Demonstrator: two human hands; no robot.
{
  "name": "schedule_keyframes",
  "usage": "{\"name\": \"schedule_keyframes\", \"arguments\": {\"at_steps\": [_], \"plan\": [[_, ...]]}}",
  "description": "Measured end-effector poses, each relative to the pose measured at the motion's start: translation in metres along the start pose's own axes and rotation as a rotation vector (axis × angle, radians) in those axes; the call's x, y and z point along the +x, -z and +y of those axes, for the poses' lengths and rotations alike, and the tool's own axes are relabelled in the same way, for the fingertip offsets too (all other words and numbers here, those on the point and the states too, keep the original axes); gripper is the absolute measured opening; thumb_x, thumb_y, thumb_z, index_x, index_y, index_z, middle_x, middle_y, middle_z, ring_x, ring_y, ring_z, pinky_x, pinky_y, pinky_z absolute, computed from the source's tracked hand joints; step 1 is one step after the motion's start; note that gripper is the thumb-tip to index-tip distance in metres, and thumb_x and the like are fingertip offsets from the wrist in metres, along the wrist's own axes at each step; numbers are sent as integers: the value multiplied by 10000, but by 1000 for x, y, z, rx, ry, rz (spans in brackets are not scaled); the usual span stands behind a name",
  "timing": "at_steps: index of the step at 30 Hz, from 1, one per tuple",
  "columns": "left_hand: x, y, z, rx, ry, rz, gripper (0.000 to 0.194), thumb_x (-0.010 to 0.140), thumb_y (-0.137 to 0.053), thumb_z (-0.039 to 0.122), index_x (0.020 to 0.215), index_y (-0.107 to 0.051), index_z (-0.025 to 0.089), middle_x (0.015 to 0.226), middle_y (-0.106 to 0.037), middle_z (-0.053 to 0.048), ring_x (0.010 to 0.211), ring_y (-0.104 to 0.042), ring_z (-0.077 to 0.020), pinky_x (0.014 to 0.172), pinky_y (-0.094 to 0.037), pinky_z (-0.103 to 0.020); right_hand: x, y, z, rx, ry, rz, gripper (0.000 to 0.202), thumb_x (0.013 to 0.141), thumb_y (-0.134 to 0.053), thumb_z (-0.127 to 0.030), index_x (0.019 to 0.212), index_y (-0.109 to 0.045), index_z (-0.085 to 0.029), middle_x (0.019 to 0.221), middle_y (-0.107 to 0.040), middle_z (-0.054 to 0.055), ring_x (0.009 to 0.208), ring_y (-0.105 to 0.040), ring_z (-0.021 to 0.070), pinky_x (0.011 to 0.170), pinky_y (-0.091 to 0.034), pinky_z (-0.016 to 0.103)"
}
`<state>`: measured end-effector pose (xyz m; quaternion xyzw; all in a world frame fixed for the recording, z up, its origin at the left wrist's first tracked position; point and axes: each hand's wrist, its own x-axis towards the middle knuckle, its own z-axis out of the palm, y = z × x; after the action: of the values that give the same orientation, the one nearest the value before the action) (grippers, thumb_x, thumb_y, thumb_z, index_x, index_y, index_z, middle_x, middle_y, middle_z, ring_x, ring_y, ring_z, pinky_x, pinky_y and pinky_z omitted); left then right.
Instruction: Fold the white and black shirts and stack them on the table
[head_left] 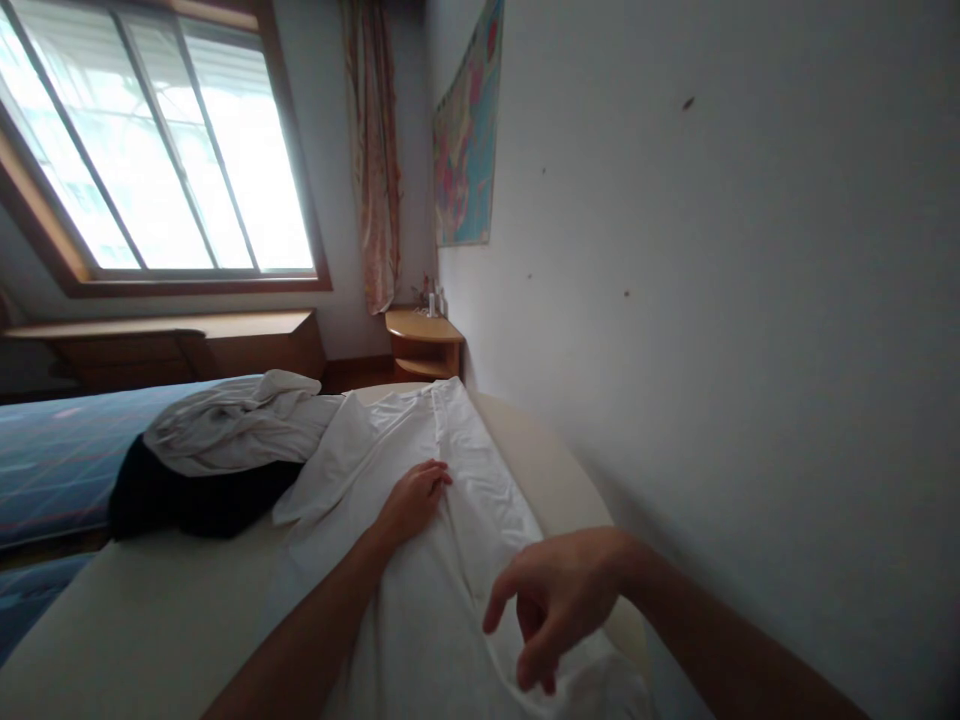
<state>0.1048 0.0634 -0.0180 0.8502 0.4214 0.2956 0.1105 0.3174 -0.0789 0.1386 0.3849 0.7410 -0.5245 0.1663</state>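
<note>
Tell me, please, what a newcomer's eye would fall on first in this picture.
The bright window at the upper left would probably draw the eye first, since the room around it is dim. Next come the left hand on a spread-out white garment and the right hand, fingers curled, at lower right. A colourful map stands out on the pale wall, top centre.

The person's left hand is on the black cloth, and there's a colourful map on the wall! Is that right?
Not quite: in the head view, the left hand is on the white cloth, not the black cloth. There is a colourful map on the wall.
</note>
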Motion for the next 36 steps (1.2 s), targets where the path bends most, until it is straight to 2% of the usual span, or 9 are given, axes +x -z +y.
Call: {"name": "schedule_keyframes", "arguments": {"at_steps": [3, 9, 15, 19, 23, 27, 30, 33, 36], "plan": [[-2, 1, 3, -14, -15, 7, 228, 857, -514, 154, 971, -699, 223, 1249, -669, -71, 1188, -602, -221, 1075, -463, -380, 14, -3, 12, 17, 12, -26, 454, 835, -691, -389, 1244, -667, -194, 778, -738, -1, 774, -695, 152, 735, -496, 214], [-3, 8, 17, -38, -162, -53, 203, 869, -532, 179, 968, -700, 236, 1138, -698, -61, 1128, -603, -211, 1065, -449, -360, 24, 13, 56, -395, -148, 595, 252, 838, -628, -250, 1063, -734, -208, 945, -761, 69, 823, -692, 206, 696, -473, 266], [-23, 20, 67, -65, -445, -359, 277, 910, -530, 247, 1149, -671, 267, 1170, -692, -55, 1114, -620, -215, 1016, -473, -347, 54, 33, 104, -413, 34, 860, 357, 887, -478, -160, 1163, -703, -134, 1179, -710, 136, 1099, -647, 226, 978, -463, 322], [-49, 25, 93, -55, -439, -478, 546, 897, -615, 463, 1416, -501, 341, 1555, -417, -54, 1434, -365, -324, 1184, -272, -536, 86, 42, 125, -419, 168, 880, 441, 971, -397, -233, 1346, -601, -128, 1438, -555, 136, 1356, -479, 215, 1150, -340, 357], [-57, 32, 87, -24, -437, -549, 623, 933, -552, 524, 1512, -366, 390, 1632, -256, -31, 1494, -215, -350, 1188, -194, -609, 110, 51, 131, -479, 117, 860, 497, 1016, -346, -292, 1487, -450, -173, 1590, -347, 120, 1481, -280, 239, 1201, -242, 450], [-48, 41, 67, 10, -461, -579, 626, 935, -551, 501, 1518, -357, 387, 1635, -240, -21, 1498, -190, -348, 1192, -199, -592, 125, 62, 126, -514, 39, 824, 524, 1036, -297, -332, 1543, -344, -212, 1635, -231, 102, 1508, -184, 285, 1193, -183, 562], [-44, 47, 67, 47, -419, -576, 614, 916, -574, 391, 1502, -392, 363, 1631, -260, -32, 1496, -217, -345, 1196, -196, -582, 133, 73, 121, -517, 30, 827, 524, 1040, -281, -348, 1546, -335, -227, 1643, -206, 87, 1513, -164, 281, 1191, -153, 576], [-52, 46, 87, 4, -394, -507, 477, 916, -560, 329, 1391, -524, 341, 1552, -425, -34, 1424, -386, -299, 1193, -243, -515, 138, 79, 119, -526, 30, 854, 519, 1038, -281, -358, 1539, -351, -245, 1639, -226, 72, 1510, -179, 271, 1192, -122, 582], [-69, 27, 115, -107, -417, -466, 399, 896, -615, 450, 1276, -577, 334, 1374, -598, -32, 1205, -580, -254, 1087, -401, -422, 140, 81, 118, -526, 32, 872, 516, 1030, -294, -367, 1527, -376, -254, 1631, -255, 64, 1503, -204, 268, 1190, -110, 589]]}}
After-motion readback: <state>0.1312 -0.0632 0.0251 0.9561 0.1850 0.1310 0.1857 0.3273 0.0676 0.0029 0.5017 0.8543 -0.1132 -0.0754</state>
